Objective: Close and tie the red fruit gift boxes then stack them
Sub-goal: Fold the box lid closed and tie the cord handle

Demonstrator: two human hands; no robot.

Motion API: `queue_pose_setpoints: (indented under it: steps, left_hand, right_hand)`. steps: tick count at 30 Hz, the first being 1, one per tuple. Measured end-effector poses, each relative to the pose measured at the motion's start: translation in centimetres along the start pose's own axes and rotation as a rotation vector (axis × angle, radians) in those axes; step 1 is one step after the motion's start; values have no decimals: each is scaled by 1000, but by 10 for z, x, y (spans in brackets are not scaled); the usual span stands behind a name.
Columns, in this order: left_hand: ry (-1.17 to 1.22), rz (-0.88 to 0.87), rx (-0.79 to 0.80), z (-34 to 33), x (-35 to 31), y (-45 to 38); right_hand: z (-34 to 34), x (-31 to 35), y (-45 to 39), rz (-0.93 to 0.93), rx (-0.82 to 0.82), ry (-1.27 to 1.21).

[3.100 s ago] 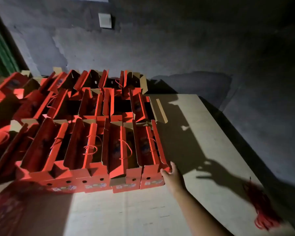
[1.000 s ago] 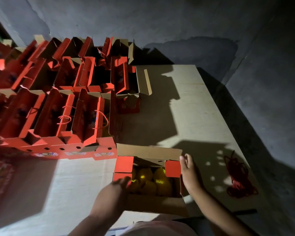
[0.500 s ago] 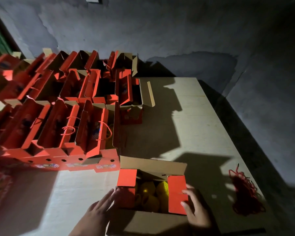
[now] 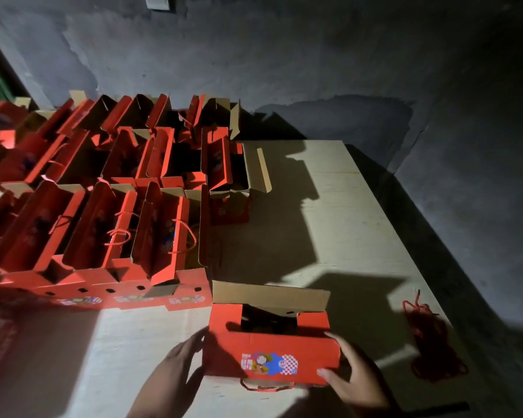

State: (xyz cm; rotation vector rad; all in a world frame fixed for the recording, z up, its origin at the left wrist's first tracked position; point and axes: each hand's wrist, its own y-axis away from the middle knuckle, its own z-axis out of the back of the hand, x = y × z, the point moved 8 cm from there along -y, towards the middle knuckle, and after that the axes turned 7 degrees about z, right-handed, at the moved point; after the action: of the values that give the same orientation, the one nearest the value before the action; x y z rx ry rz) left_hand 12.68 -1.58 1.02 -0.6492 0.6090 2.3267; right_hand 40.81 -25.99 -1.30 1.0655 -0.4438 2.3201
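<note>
open red boxes (image 4: 109, 236) crowd the surface (image 4: 344, 236) left of and beyond the near box (image 4: 272, 345). the left hand (image 4: 175, 369) lies flat on its left side; its red front flap is folded over, brown rear flap upright. the right hand (image 4: 354, 378) curls round its right corner. red cords (image 4: 429, 342) lie further right.

The nearest gift box (image 4: 269, 351) is bright red outside and plain brown cardboard inside, with a label (image 4: 269, 362) in blue, yellow and red-white check. The open boxes (image 4: 109, 224) behind match, with red twisted cords. A dark red cord bundle (image 4: 432, 345) lies on the pale beige board (image 4: 344, 224); the wall (image 4: 284, 55) is mottled grey.
</note>
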Motion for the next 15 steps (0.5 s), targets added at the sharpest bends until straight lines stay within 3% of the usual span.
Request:
queue_pose_setpoints:
  steps: [2, 5, 9, 13, 15]
  left_hand:
    - [-64, -31, -36, 2, -8, -5]
    - [-230, -147, 59, -13, -16, -11]
    - [-389, -188, 144, -34, -5, -18]
    - [-342, -206, 80, -35, -6, -23]
    - [-335, -218, 60, -36, -7, -23]
  right_hand:
    - [-11, 4, 0, -112, 21, -35]
    - [-4, 17, 4, -2, 28, 171]
    - [-21, 25, 10, 136, 217, 287]
    - [-22, 31, 20, 224, 208, 338]
    - [-23, 28, 19, 165, 235, 309]
